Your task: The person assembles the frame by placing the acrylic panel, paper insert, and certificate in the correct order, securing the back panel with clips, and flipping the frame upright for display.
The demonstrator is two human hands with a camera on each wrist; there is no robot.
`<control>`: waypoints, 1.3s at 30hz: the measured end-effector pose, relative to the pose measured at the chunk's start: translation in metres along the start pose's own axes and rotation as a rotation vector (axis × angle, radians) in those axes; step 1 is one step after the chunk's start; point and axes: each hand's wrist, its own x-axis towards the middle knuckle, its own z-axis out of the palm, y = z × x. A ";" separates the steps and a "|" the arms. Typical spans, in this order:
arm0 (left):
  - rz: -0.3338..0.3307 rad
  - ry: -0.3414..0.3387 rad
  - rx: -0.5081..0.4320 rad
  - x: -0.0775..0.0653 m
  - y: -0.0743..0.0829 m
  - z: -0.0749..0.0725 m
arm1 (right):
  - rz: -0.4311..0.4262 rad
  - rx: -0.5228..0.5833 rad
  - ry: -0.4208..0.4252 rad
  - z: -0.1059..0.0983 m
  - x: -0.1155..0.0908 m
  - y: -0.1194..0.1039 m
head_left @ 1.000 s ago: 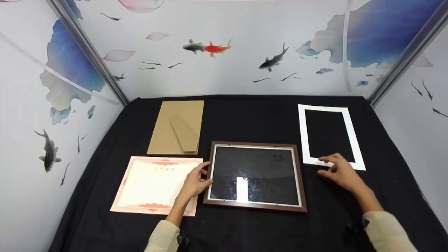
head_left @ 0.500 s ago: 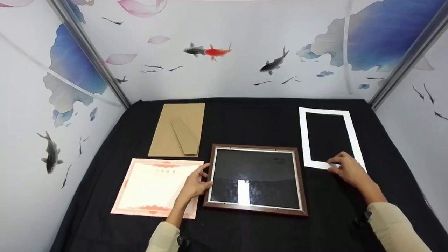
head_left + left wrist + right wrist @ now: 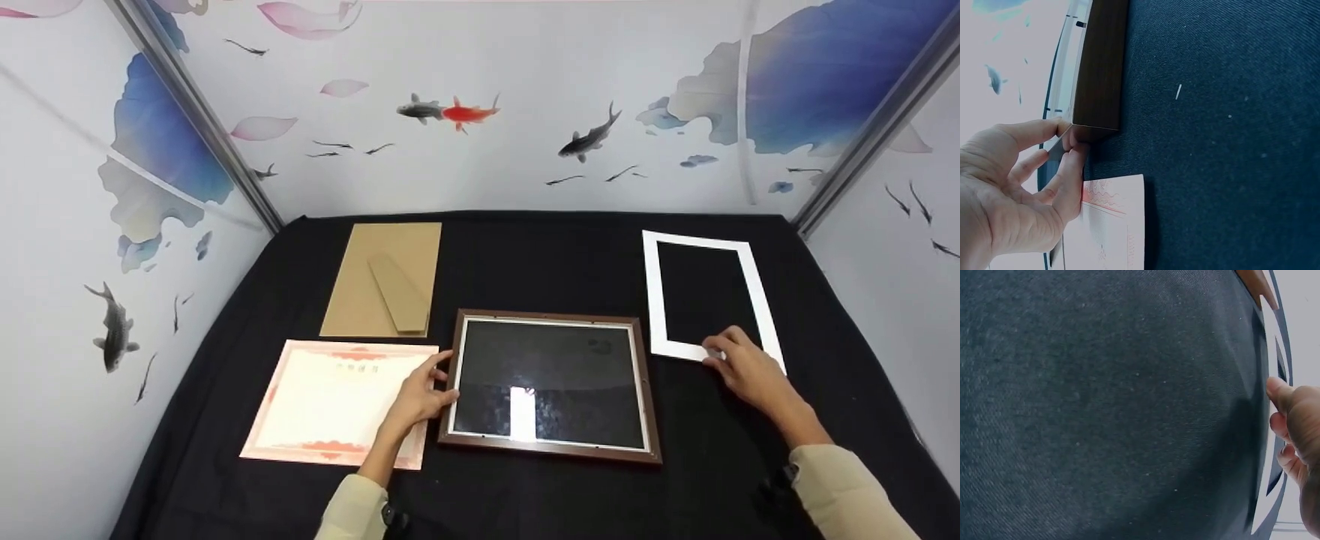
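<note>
A brown picture frame point(image 3: 555, 451) lies on the black cloth, its glass point(image 3: 570, 352) facing up with a bright reflection. My left hand point(image 3: 415, 397) holds its left edge; in the left wrist view the thumb is on the top of the frame point(image 3: 1098, 67) and other fingers are against its side. To the right is a white mat board point(image 3: 656, 300) with a rectangular opening. My right hand point(image 3: 750, 375) pinches its near edge between thumb and fingers. In the right wrist view, the mat's near strip point(image 3: 1271, 337) appears slightly above the cloth.
A pink-bordered certificate point(image 3: 322, 405) lies left of the frame, partly under my left forearm. Behind it is a brown backing board point(image 3: 349, 300) with a stand leg point(image 3: 401, 300). Black cloth point(image 3: 540, 262) covers the table, and printed white panels point(image 3: 510, 52) enclose it.
My right hand has moved slightly right onto the mat's near edge, and its thumb and fingers have closed on it. My left hand has stayed at the frame's left edge.
</note>
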 end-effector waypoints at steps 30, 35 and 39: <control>-0.001 0.020 -0.014 0.000 -0.002 0.007 | -0.133 0.282 0.057 -0.035 0.025 -0.044; -0.005 0.011 -0.016 -0.001 -0.001 0.005 | -0.236 0.218 0.061 -0.026 0.026 -0.061; 0.015 0.009 0.067 0.000 0.003 0.001 | -0.324 0.191 0.063 -0.015 0.026 -0.078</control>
